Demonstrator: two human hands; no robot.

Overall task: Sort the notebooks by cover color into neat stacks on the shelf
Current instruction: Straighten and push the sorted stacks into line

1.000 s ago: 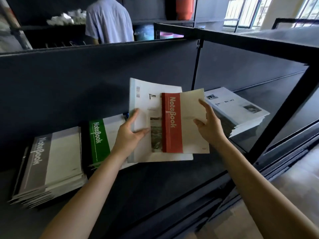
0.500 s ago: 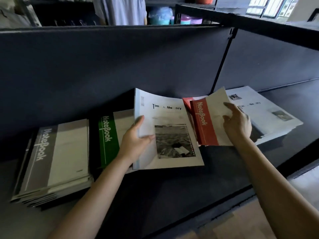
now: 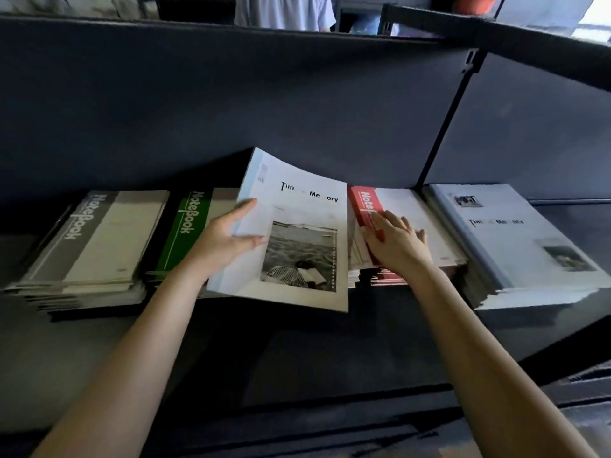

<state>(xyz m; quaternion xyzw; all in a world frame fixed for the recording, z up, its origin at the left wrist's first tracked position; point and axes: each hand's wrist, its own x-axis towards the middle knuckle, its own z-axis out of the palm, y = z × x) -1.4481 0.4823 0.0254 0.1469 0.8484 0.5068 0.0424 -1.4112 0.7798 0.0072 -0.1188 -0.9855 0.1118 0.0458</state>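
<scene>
On the shelf (image 3: pixel 297 352), the white stack (image 3: pixel 515 239) just right of the red stack (image 3: pixel 380 279) is, I judge, the next goal for the 1 white notebook (image 3: pixel 297 206) that the left hand (image 3: pixel 221 242) grips just left of the red stack, while the right hand (image 3: pixel 398 246), fingers flat, presses the red notebook (image 3: pixel 363 201) onto it.

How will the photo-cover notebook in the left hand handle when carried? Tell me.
Likely floppy: the photo-cover notebook bows where the left hand grips its edge. Probably light, since one hand alone seems to hold it up.
</scene>
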